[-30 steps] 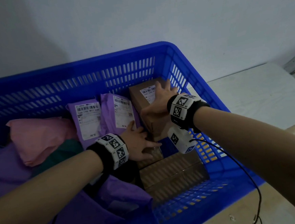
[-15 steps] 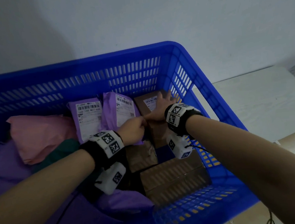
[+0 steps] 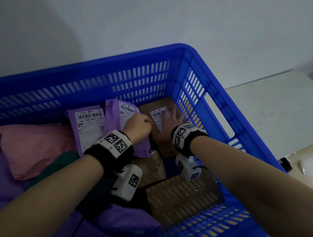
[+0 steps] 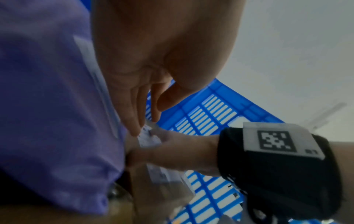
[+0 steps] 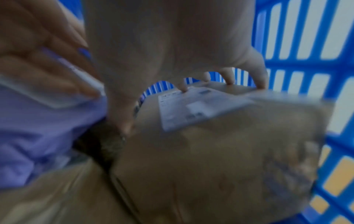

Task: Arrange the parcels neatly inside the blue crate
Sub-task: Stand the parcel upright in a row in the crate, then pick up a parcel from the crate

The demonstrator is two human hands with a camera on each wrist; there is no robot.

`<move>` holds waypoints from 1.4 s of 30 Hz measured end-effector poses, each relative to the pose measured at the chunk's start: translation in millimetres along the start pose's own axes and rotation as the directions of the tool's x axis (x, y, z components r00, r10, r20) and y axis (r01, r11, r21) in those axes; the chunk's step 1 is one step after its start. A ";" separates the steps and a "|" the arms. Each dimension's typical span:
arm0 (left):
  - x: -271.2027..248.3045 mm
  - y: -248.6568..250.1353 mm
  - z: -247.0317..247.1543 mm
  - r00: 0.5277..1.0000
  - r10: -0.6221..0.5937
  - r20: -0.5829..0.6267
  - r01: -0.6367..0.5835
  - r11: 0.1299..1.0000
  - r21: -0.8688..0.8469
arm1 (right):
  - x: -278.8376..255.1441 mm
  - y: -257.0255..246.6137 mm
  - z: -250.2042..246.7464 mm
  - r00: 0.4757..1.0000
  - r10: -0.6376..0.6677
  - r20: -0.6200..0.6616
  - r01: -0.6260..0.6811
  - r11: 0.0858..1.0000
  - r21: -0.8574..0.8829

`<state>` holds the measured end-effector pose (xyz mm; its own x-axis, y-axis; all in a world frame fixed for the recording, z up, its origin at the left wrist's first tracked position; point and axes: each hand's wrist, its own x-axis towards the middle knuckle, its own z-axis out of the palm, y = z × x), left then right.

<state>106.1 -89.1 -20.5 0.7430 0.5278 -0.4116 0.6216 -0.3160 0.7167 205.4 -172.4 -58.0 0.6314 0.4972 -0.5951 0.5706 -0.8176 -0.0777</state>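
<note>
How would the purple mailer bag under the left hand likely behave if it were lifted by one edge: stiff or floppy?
Probably floppy: the purple mailer bag shows wrinkles and a soft, rounded outline, unlike the flat-sided cardboard box beside it. Its smooth plastic skin may be slippery, so the left hand likely needs a firm pinch. It looks thin, so probably light, though its contents are hidden.

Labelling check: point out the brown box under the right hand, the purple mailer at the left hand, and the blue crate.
brown box [image 3: 164,147], head view, bare top face near the wrist.
purple mailer [image 3: 112,118], head view, left of its label.
blue crate [image 3: 91,67], head view, far rim.
</note>
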 end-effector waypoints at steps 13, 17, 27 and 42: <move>-11.0 -35.8 -80.5 0.948 -0.021 -0.316 0.123 0.944 0.307 | -12.8 -29.7 -32.6 0.991 -0.119 0.057 0.068 0.831 0.551; -14.9 -35.6 -76.1 0.952 -0.094 -0.293 0.161 0.964 0.212 | -30.3 -37.2 -30.5 0.946 -0.259 0.192 0.044 0.694 0.719; -29.8 -21.2 -74.0 0.968 -0.101 -0.230 0.071 0.988 -0.138 | -54.7 -37.4 -43.6 0.957 -0.274 0.089 0.083 0.558 0.825; 3.3 16.4 6.2 0.980 -0.116 0.163 0.187 0.821 -0.540 | -24.0 18.7 -63.8 0.982 -0.022 -0.190 0.089 0.932 0.351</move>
<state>120.3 -97.4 -13.6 0.6965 0.4249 -0.5782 0.5152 0.2646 0.8152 234.4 -181.1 5.8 0.7071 0.5610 -0.4304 0.4034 -0.8200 -0.4060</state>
